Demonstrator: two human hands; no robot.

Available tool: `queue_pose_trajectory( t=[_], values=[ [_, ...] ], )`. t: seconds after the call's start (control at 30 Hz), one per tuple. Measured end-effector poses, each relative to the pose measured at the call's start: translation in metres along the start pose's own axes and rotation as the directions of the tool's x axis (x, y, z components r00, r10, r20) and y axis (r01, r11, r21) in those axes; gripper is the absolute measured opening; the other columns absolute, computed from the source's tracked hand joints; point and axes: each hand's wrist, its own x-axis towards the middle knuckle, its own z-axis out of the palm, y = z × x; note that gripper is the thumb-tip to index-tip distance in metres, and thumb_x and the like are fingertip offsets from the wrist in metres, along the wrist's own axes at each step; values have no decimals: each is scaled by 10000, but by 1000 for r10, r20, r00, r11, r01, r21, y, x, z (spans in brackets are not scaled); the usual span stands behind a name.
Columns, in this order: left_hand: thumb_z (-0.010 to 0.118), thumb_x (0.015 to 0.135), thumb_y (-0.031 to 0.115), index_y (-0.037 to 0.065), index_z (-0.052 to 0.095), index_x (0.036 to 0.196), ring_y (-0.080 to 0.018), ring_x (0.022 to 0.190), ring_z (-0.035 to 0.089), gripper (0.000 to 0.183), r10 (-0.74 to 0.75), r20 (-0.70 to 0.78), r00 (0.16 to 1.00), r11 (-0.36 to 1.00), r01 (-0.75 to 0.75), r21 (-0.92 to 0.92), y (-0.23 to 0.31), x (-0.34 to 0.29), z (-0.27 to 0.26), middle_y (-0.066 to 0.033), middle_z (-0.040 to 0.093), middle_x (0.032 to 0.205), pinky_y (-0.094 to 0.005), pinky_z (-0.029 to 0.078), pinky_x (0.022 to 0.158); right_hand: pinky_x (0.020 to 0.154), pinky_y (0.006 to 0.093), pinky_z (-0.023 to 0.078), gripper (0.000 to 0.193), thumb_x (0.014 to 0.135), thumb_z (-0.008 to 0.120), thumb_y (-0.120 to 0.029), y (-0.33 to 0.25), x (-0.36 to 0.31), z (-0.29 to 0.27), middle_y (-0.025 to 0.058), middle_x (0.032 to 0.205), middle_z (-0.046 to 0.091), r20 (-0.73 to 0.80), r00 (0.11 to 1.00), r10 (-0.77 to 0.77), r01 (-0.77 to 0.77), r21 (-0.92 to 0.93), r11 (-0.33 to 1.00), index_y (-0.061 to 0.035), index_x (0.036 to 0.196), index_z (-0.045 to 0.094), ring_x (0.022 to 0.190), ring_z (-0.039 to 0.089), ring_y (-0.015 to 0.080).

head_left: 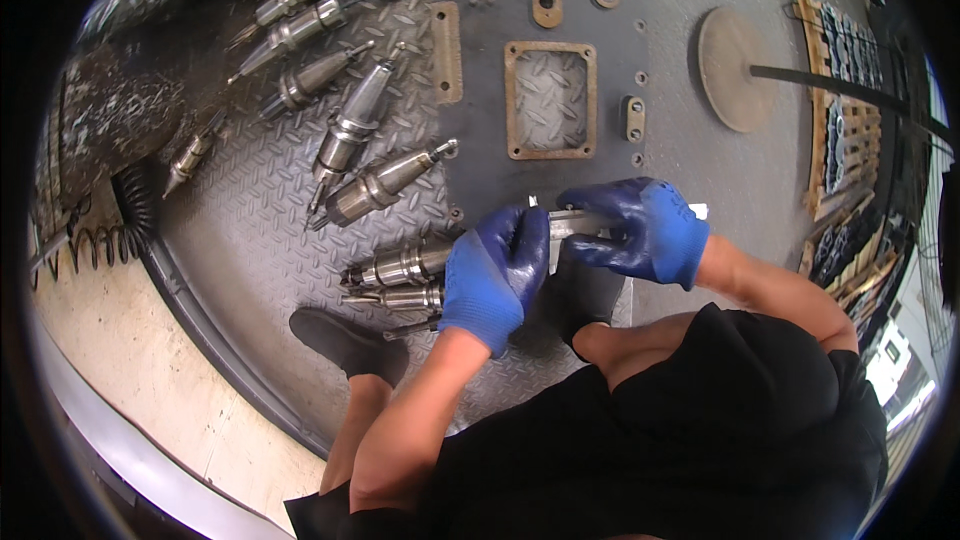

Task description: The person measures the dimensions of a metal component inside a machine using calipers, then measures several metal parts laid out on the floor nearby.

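In front of me, both hands, in blue coated work gloves, are at a silver vernier caliper (574, 224) above the near edge of a dark steel plate. My right hand (645, 230) closes round the caliper's beam and slide, and the beam's end sticks out past the wrist. My left hand (497, 270) is closed at the jaw end, fingers pressed together; whether a small part sits between the jaws is hidden. Beneath the left hand lie metal tool holders (405, 265) with cutters, partly covered by the glove.
The dark plate (480, 150) has a rusty rectangular frame (512, 100) on it. More tool holders (375, 188) lie on the chequered metal floor (250, 190) to the left. A round disc (735, 70), a dark bar and a wooden pallet (815, 140) with metal parts stand right. A coiled hose (100, 250) hangs left.
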Motion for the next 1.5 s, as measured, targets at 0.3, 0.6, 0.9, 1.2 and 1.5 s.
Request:
queue_pose_trajectory(
  t=[0.3,0.6,0.9,1.2,1.5],
  values=[
    [669,1019,189,-41,708,952,-53,725,498,242,-86,139,987,955,121,-271,0,13,2,21,630,759,-284,448,644,806,494,568,512,912,743,-402,11,-6,5,239,1060,716,-15,997,77,-77,1,997,-93,1311,655,940,697,441],
    [710,1001,246,-7,733,881,-44,640,472,281,-84,94,992,965,104,-241,8,32,-8,40,594,688,-263,403,569,803,493,563,485,923,735,-380,15,0,9,221,1042,722,-147,989,17,-21,-29,999,-107,1315,654,915,701,426],
    [758,968,317,7,747,955,-80,588,591,311,-265,372,889,876,383,-292,20,38,-29,-6,670,707,-268,479,547,747,473,568,487,915,744,-393,7,4,2,211,967,730,-162,986,21,-35,-84,996,-100,1298,670,859,706,413],
    [751,971,315,-2,742,900,-105,581,623,325,-172,302,938,858,293,-422,39,40,-42,-27,675,715,-267,496,550,794,403,557,404,930,740,-185,-3,14,-4,203,1060,724,-190,982,-2,48,238,970,-31,1292,652,908,709,376],
    [599,1063,330,-18,712,1008,-159,610,648,370,-110,458,882,821,340,-458,41,33,-43,-104,710,789,-293,522,584,752,426,561,411,912,747,-162,4,12,-9,206,1027,723,-222,973,-67,105,163,981,-16,1280,638,878,708,388]
  ],
)
